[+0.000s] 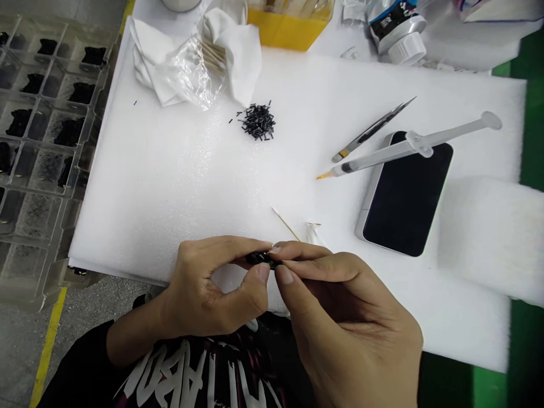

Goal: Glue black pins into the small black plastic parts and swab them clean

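My left hand (212,286) and my right hand (344,317) meet near the front edge of a white foam sheet (178,181). Both pinch a small black part (262,259) between thumb and forefinger. The part is mostly hidden by the fingertips. A thin wooden stick (285,223) lies on the foam just beyond my right fingers, next to a small white scrap (313,231). A pile of tiny black pins (258,121) sits farther back on the foam.
A phone (406,195) lies at the right with a syringe (408,146) across it and tweezers (374,129) beside. Clear trays with black parts (42,113) stand at the left. White cloths and a plastic bag (191,62), a yellow box (289,28) and a bottle (397,28) are behind.
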